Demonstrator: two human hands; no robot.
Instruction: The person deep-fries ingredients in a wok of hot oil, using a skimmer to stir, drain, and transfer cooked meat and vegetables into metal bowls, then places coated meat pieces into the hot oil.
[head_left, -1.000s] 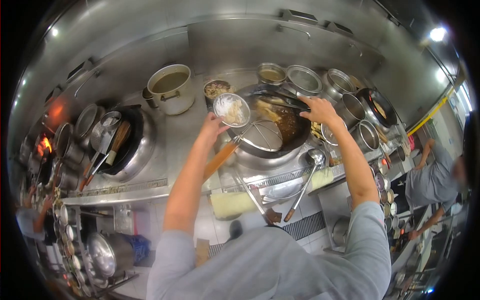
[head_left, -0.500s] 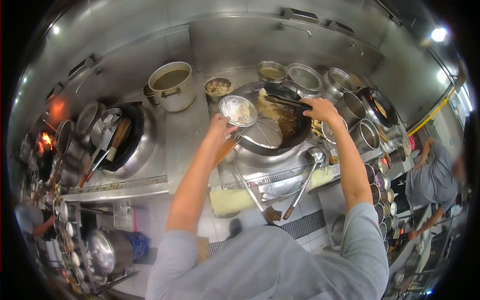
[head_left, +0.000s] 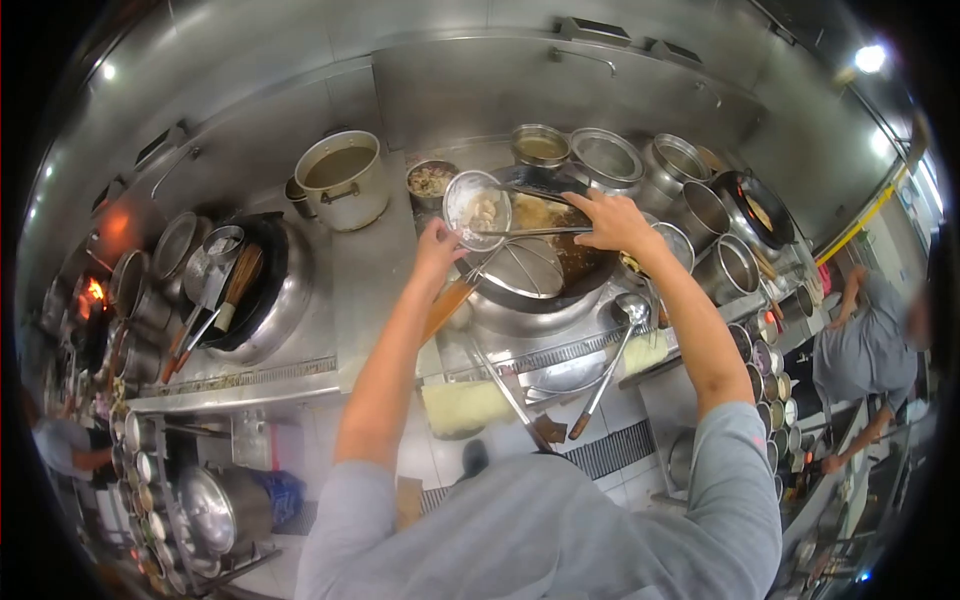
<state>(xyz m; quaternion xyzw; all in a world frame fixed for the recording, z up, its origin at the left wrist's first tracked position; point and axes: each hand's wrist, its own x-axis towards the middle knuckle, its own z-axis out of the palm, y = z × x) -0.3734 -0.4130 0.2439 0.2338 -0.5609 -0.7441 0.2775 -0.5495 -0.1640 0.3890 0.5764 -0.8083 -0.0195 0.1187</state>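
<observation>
My left hand (head_left: 438, 250) grips the near left rim of a small metal bowl (head_left: 452, 196), tilted toward me and holding pale, flour-dusted pieces. In my right hand (head_left: 612, 222) is a pair of metal tongs (head_left: 545, 232); their arms are spread apart, tips at the bowl. Both hands are over a large black wok (head_left: 535, 303) of brown, bubbling oil with pale food frying in it. A round wire strainer (head_left: 520, 268) rests across the wok's near left side, its wooden handle (head_left: 447, 308) passing below my left hand.
A tall stockpot (head_left: 342, 205) and a bowl of chopped food (head_left: 432, 180) stand left of the wok. Behind and right are several metal pots (head_left: 605, 158). A ladle (head_left: 630, 310) lies in front. Another wok (head_left: 270, 320) holds brushes at left. A co-worker (head_left: 865, 335) is at right.
The tongs have moved left from above the oil to the bowl, and their arms have spread. The bowl has tipped more upright toward me, with its pieces now showing.
</observation>
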